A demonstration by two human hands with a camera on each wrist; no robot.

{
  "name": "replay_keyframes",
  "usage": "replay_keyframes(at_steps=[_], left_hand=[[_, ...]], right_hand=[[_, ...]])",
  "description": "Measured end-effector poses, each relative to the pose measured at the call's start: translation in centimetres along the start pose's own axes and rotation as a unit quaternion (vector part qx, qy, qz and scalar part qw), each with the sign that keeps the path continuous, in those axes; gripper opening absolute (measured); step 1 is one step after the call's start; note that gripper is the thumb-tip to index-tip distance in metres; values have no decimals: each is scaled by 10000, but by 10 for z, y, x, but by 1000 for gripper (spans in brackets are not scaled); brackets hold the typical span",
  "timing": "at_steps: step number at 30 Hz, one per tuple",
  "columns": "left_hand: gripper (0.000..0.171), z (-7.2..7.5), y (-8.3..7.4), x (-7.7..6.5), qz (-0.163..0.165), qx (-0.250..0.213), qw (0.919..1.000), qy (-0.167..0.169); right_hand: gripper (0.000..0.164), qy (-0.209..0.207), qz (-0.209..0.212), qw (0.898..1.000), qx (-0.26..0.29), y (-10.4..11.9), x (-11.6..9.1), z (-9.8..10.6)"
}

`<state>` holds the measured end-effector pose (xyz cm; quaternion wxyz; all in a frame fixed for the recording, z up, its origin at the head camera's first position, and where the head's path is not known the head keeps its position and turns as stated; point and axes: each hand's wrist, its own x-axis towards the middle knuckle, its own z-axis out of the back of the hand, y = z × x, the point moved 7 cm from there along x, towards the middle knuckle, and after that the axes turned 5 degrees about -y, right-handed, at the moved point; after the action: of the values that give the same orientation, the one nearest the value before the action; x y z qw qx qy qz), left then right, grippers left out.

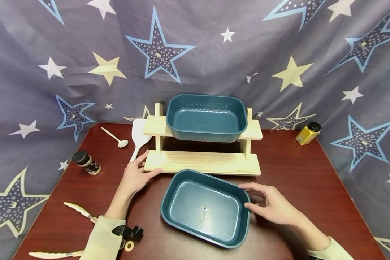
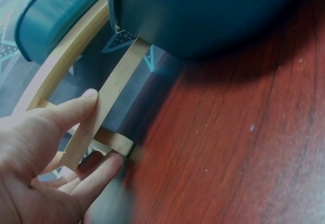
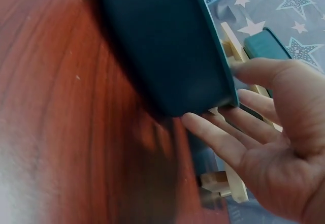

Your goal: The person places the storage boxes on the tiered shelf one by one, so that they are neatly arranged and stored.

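Note:
My left hand (image 1: 137, 177) holds the left end of the lower plank of a pale wooden two-tier rack (image 1: 203, 162). In the left wrist view, the thumb lies on the plank and the fingers pass round its end. Before the rack, a dark teal rectangular bin (image 1: 204, 211) sits slightly turned on the table. My right hand (image 1: 273, 204) touches that bin's right back corner, thumb and index fingertips at the rim; in the right wrist view the fingers are spread and fairly straight. Another teal bin (image 1: 208, 121) rests on the rack's upper tier.
Left of the rack lie a white spatula (image 1: 139, 135) and small white spoon (image 1: 121, 143). A black-capped spice jar (image 1: 87, 164) is at far left, a yellow jar (image 1: 308, 133) at back right. White-handled utensils (image 1: 79, 210) lie front left. A star-patterned cloth (image 1: 208, 65) hangs behind.

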<state>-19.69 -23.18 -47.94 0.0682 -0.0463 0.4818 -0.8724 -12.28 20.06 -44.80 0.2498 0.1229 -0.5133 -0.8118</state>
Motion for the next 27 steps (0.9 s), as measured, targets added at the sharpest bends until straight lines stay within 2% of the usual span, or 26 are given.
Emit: replay_keyframes(at_steps=[6,13,20,27], left_hand=[[96,0,3,-3,40,15,10000,86],[97,-2,3,0,73,-74,9999,82],[97,-1,2,1,58,-160,9998,129],[97,-2,3,0,107,-162,9996,182]], right_hand=[[55,-179,-122,9997,-135,-3,-1,-5],[55,-591,-282,9975,-273,-3,0,-7],[51,-925,-352,9926,-698,-2,3,-10],[47,-1072,-425,9917,-564,-1,4,-7]])
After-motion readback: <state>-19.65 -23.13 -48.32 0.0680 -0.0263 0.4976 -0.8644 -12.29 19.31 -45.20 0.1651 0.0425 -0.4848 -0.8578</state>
